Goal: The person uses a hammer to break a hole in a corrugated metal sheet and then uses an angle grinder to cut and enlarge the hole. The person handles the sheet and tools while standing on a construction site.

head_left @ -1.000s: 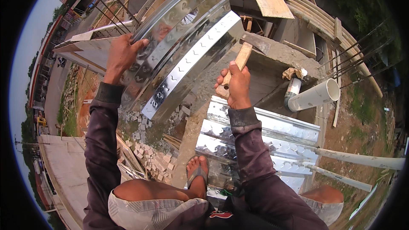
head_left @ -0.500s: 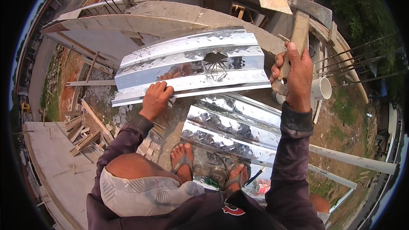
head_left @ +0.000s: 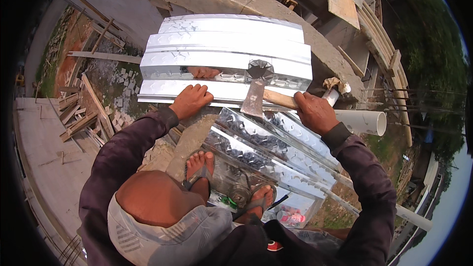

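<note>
My left hand (head_left: 192, 102) grips the near edge of the shiny, ribbed metal sheet (head_left: 221, 42) ahead. My right hand (head_left: 315, 112) squeezes a wood-handled gray metal hatchet (head_left: 254, 99), its head left, near the jagged hole (head_left: 259, 70).

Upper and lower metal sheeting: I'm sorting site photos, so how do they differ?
The upper sheeting looks mostly bright white, while the lower sheeting has dark mottled bands. The upper sheeting's ribs run nearly sideways; the lower sheeting's slant down rightward. The left hand is on the upper sheeting, not the lower sheeting. Both are shiny, silvery and ribbed.
</note>
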### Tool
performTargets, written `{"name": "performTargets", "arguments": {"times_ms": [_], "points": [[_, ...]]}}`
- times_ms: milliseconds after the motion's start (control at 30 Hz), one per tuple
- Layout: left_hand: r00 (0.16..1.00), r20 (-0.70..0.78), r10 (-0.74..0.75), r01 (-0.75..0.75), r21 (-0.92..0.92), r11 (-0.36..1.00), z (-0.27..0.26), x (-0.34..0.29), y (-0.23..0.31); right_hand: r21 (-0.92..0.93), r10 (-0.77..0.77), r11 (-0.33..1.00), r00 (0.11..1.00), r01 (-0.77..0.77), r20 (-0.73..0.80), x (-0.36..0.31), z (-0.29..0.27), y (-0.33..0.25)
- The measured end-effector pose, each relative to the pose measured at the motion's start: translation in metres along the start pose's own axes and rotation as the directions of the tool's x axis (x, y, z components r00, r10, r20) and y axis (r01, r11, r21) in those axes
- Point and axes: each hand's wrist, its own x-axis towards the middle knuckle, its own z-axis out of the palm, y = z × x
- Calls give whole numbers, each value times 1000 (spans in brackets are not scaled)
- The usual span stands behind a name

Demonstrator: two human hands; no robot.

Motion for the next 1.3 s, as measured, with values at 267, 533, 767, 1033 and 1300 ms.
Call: {"name": "performTargets", "arguments": {"times_ms": [267, 533, 767, 1033, 1300], "points": [[996, 86, -13, 6, 73, 997, -7, 8, 1, 61, -86, 995, 993, 81, 83, -4, 22, -4], [1000, 19, -18, 17, 38, 999, -2, 4, 7, 414, 354, 830, 926, -374, 127, -29, 31, -38], [951, 274, -141, 169, -82, 982, -44, 38, 9, 419, 549, 723, 825, -550, 135, -50, 82, -43], [807, -54, -587, 589, 17, 808, -31, 131, -184, 402, 586, 643, 757, -652, 289, -34, 97, -51], [708, 404, -579, 619, 38, 784, -1, 216, -219, 453, 649, 489, 658, -746, 383, -32, 116, -61]]}}
